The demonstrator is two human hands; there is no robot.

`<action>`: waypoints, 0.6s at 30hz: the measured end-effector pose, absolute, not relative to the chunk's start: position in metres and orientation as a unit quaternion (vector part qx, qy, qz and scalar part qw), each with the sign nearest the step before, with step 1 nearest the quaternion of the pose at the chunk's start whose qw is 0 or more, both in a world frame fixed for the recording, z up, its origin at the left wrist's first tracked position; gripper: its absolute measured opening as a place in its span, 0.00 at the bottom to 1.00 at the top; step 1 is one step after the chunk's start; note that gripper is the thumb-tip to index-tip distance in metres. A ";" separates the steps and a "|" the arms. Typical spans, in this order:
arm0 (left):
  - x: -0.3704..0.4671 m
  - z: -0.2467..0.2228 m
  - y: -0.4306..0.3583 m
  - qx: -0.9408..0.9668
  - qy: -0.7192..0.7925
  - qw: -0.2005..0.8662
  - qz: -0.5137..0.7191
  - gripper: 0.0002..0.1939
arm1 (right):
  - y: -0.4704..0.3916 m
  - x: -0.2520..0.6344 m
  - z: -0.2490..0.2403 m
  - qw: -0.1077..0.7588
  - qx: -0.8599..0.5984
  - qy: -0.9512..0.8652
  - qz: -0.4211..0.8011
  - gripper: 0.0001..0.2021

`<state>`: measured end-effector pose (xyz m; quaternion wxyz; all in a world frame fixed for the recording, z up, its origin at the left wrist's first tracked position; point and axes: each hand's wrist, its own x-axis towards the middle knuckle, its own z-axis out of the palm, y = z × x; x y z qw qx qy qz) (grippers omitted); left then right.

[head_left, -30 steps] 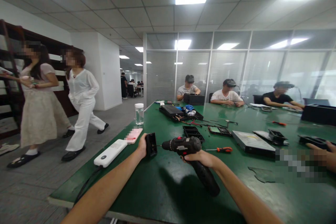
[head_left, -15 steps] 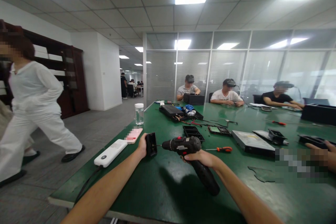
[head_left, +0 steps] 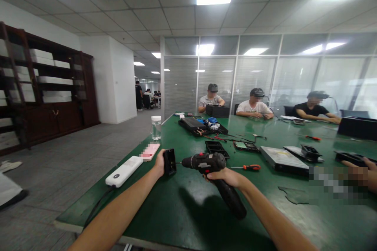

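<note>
Two hands, two things held. My right hand point(head_left: 225, 177) is wrapped around the grip of one drill point(head_left: 207, 162), over the bench point(head_left: 161, 217); barrel roughly level, chuck and bit pointing left, grip slanting down and right, back toward me. My left hand point(head_left: 160, 163) is closed on the left side of one black box point(head_left: 170, 162), fingers partly hidden behind it. Box upright, long axis near vertical, open side facing the bit. Bit tip right at the box; can't tell if touching. Also can't tell if the box bottom rests on the bench.

Two orange screwdrivers: one point(head_left: 250, 167) right of the drill, one point(head_left: 312, 138) farther off. One jar point(head_left: 156, 127), one pink phone point(head_left: 151, 152), one white power bank point(head_left: 124, 171), left of my left hand. Three people seated across the bench.
</note>
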<state>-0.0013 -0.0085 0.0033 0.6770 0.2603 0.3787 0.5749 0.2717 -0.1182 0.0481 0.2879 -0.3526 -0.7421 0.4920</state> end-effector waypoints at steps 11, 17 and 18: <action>-0.002 0.002 -0.008 0.272 0.379 0.673 0.574 0.14 | -0.121 0.271 0.051 0.289 -0.363 -0.736 0.492 0.16; -0.002 0.001 -0.006 0.274 0.375 0.669 0.581 0.14 | -0.121 0.271 0.052 0.282 -0.364 -0.744 0.484 0.16; -0.002 0.001 -0.006 0.274 0.374 0.668 0.582 0.14 | -0.121 0.271 0.052 0.281 -0.367 -0.746 0.481 0.16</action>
